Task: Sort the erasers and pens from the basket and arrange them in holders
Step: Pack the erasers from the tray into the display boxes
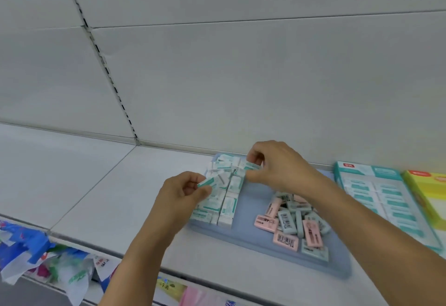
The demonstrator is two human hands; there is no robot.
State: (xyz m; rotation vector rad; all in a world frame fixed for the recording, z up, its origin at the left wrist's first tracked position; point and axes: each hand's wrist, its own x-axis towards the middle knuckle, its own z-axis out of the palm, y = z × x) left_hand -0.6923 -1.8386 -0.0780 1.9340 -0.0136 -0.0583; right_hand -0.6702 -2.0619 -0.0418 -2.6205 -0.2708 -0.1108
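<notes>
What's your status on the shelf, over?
Left hand pinches one white-and-teal wrapped eraser; right hand pinches another. Both over the stacked pile on the blue flat tray. Nothing blocking.

Nothing here reads clearly from where I stand: black barcodes show on a pink rectangular eraser [285,240] and a pale green rectangular eraser [287,221], while the red logo patch on the teal-and-white flat box [379,192] is too blurred to read.

Matt blue plastic tray [251,209] on a smooth, matt painted-metal shelf [101,185]; paper-sleeved white erasers [228,205], glossy wrapped pastel erasers [289,223], glossy cardboard boxes [376,192] at the shelf's right edge
</notes>
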